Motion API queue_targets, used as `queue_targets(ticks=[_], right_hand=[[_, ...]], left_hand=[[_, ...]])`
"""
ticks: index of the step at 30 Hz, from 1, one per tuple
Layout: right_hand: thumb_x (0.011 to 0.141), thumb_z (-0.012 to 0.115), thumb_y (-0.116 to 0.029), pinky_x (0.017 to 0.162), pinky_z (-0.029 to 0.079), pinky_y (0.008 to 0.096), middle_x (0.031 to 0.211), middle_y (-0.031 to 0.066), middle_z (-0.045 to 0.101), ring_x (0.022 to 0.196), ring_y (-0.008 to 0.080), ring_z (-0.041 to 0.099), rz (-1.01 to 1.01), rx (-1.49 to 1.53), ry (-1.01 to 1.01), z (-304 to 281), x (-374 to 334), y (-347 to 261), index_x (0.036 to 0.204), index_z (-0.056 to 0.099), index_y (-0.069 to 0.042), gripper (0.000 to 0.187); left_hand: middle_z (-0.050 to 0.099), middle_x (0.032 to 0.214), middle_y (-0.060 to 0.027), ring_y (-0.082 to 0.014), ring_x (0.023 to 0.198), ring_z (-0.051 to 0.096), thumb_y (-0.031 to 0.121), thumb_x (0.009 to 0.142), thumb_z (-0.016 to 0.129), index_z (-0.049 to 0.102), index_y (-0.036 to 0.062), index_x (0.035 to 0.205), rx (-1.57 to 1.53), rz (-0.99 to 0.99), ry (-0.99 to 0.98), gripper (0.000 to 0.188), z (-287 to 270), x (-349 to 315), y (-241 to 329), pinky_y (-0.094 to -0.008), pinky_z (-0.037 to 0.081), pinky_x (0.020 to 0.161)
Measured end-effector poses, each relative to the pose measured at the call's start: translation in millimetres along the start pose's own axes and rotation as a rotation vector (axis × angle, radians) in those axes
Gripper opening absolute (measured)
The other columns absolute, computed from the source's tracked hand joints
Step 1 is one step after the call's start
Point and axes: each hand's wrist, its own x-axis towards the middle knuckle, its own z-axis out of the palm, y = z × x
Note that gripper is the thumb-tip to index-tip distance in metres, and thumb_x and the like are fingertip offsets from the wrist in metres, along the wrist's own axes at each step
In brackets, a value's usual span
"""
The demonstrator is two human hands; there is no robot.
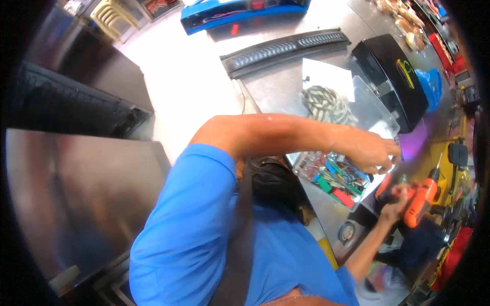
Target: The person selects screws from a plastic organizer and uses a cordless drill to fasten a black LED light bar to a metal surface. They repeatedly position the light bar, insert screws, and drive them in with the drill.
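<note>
An orange cordless drill [422, 203] is gripped by its handle in my right hand [395, 208], its thin bit pointing away from me. My left arm reaches across my front. The left hand [371, 154] is over the far right corner of a clear plastic box [300, 167], its fingers curled and blurred; what they hold, if anything, is hidden. Inside the box lies a jumble of small parts [341, 176], with green, red and blue pieces. Behind my forearm a striped grey-and-white bundle [324, 102] sits beside the clear raised lid [380, 104].
A long black light bar [283, 49] lies on the metal table, with a black case [390, 76] to its right. Behind stands a blue box [245, 14]. A roll of tape [347, 232] lies near the front edge. Cluttered tools line the right side. Dark cabinets [81, 97] stand left.
</note>
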Motion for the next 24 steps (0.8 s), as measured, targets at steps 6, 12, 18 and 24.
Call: queue_targets(ticks=[6,12,18,24], right_hand=[[0.088,0.061,-0.005,0.061,0.047,0.0288,0.08,0.0101,0.062,0.065,0.0155,0.056,-0.071,-0.064,-0.015,4,6,-3,0.133,0.044,0.005,0.049],[0.088,0.06,-0.004,0.061,0.048,0.0285,0.079,0.0101,0.062,0.064,0.016,0.056,-0.079,-0.065,-0.016,5,8,-1,0.133,0.044,0.006,0.048],[0.089,0.06,-0.005,0.06,0.045,0.028,0.079,0.0091,0.06,0.064,0.0163,0.054,-0.082,-0.054,-0.043,-1,12,7,0.132,0.045,0.005,0.047],[0.095,0.06,-0.017,0.068,0.045,0.0298,0.09,0.0084,0.059,0.072,0.015,0.053,-0.062,0.066,-0.387,6,49,-97,0.139,0.043,0.005,0.052]], left_hand=[[0.067,0.107,-0.013,-0.0318,0.106,0.063,0.013,0.083,0.073,0.071,0.0076,0.094,-0.08,0.026,0.183,0.012,8,11,-21,-0.045,0.052,0.092],[0.074,0.095,-0.0147,-0.0306,0.091,0.072,0.011,0.087,0.071,0.072,0.0026,0.102,-0.337,-0.254,0.197,0.017,4,13,-16,-0.0425,0.056,0.084],[0.075,0.095,-0.0129,-0.0281,0.088,0.073,0.007,0.089,0.07,0.075,0.0038,0.104,-0.041,-0.078,0.614,0.016,-47,-14,6,-0.0388,0.057,0.081],[0.077,0.101,-0.0107,-0.018,0.09,0.074,0.001,0.094,0.069,0.075,0.0013,0.106,0.362,-0.576,1.06,0.013,-135,-227,90,-0.0291,0.062,0.081]])
